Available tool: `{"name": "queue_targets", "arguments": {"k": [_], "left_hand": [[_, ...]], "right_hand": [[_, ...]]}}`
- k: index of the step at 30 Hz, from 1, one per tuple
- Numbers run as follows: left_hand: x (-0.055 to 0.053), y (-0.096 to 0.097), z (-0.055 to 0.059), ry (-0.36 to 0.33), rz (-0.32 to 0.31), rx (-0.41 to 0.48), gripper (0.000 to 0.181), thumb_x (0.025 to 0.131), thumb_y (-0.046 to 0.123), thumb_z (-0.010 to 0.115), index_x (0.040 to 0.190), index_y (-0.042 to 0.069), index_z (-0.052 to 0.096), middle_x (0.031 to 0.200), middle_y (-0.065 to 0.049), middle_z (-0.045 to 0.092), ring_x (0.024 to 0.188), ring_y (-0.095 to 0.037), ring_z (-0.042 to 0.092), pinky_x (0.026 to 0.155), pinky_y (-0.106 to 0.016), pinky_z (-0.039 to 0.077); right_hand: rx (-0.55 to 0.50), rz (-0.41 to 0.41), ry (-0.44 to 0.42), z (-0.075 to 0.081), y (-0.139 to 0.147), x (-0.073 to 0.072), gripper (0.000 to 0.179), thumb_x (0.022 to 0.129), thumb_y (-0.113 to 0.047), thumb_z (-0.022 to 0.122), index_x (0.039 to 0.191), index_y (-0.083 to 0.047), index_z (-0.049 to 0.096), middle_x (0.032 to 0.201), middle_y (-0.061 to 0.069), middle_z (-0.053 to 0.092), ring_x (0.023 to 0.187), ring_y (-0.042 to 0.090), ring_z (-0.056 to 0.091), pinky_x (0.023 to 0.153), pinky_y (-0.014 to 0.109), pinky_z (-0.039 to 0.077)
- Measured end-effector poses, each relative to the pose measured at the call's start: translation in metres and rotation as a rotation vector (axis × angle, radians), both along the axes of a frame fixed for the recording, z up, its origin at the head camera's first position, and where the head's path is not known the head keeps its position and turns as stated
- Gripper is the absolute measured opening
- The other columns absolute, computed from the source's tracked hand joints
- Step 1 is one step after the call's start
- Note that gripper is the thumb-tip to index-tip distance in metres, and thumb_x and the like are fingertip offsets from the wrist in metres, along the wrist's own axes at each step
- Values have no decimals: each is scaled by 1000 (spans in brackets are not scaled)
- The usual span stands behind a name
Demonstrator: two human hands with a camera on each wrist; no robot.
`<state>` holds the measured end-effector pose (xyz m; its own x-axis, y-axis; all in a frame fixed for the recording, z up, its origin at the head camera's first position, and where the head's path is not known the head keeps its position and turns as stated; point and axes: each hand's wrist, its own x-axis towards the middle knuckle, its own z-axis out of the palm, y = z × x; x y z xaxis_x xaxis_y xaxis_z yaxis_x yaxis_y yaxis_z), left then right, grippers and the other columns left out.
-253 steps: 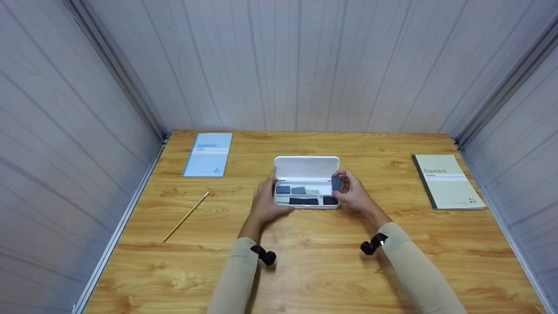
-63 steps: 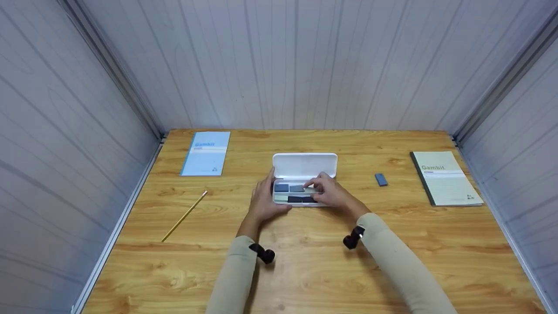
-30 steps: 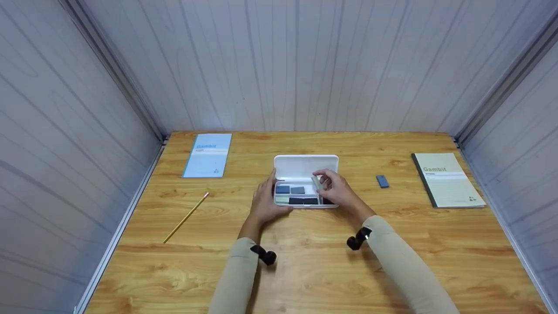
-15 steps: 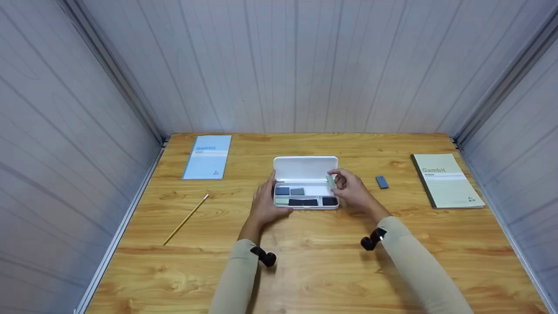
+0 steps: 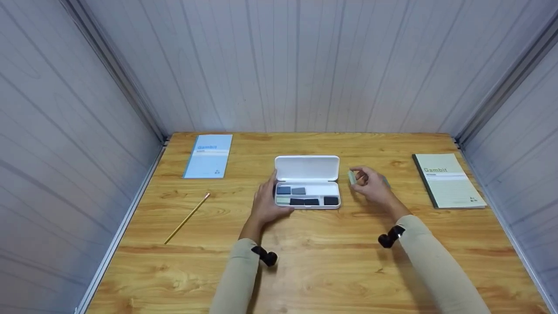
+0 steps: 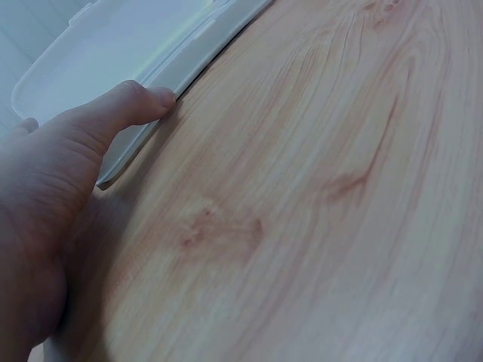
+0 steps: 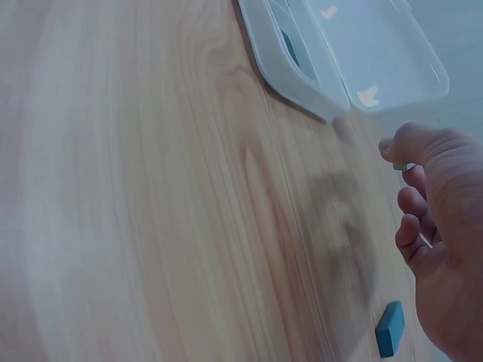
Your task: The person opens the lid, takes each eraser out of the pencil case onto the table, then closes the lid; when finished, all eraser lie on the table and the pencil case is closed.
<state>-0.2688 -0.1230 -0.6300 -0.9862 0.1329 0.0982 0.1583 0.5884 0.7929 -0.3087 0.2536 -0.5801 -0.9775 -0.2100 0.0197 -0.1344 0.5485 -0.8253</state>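
A white pencil case (image 5: 322,189) lies with its lid up in the middle of the table. My left hand (image 5: 265,203) holds its left end, thumb along the front edge and fingers by the left side. Inside are a dark blue eraser (image 5: 284,190), a grey-blue one (image 5: 298,191), a pale green block (image 5: 283,201) and black blocks (image 5: 304,202). Right of the case, my right hand (image 5: 374,186) pinches a pale green eraser (image 5: 352,177) between thumb and fingers, above the table. A blue eraser (image 7: 390,329) lies on the table, mostly behind that hand in the head view.
A blue notebook (image 5: 209,161) lies at the back left, a yellow pencil (image 5: 187,218) in front of it. At the right lies a pale green notebook (image 5: 449,187) with a dark spine. Panel walls (image 5: 296,65) enclose the table at back and sides.
Earlier, my right hand set the blue eraser on the table. It then took the pale green eraser from the case's back compartment and moved right with it. My left hand stayed on the case.
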Motion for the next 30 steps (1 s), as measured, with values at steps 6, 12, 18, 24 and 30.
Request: {"name": "queue_targets", "arguments": {"k": [6, 12, 18, 24, 30], "left_hand": [[0, 0, 0, 4, -2, 7, 139, 70, 36, 103, 182, 19, 23, 166, -15, 59, 156, -40, 48, 129, -65, 34], [1, 1, 2, 7, -1, -7, 138, 71, 39, 102, 181, 17, 22, 165, -14, 60, 158, -39, 47, 131, -66, 32], [3, 2, 3, 10, -2, -10, 137, 71, 36, 103, 181, 16, 24, 164, -16, 60, 158, -41, 46, 132, -66, 31], [2, 1, 1, 20, -3, -21, 138, 71, 37, 103, 181, 16, 22, 167, -16, 58, 158, -41, 47, 133, -65, 31], [1, 0, 1, 13, -6, -19, 139, 71, 37, 102, 182, 17, 21, 168, -15, 58, 159, -41, 46, 135, -65, 29]], "right_hand": [[6, -22, -20, -1, 18, 1, 57, 100, 3, 73, 155, 4, 59, 124, 19, 63, 99, 15, 55, 81, 15, 48], [-14, -56, -40, -4, 35, 2, 55, 103, 2, 71, 157, 3, 58, 125, 18, 61, 99, 16, 54, 81, 15, 48], [49, -72, -22, -9, 49, 1, 55, 103, 1, 73, 156, 4, 60, 125, 21, 66, 100, 15, 56, 82, 15, 48], [76, -80, 6, -12, 58, 1, 52, 102, 1, 73, 153, 5, 62, 124, 26, 67, 95, 13, 56, 80, 16, 46], [109, -78, 9, -15, 64, 1, 53, 101, 1, 74, 153, 6, 62, 125, 28, 67, 96, 17, 55, 79, 17, 45]]}}
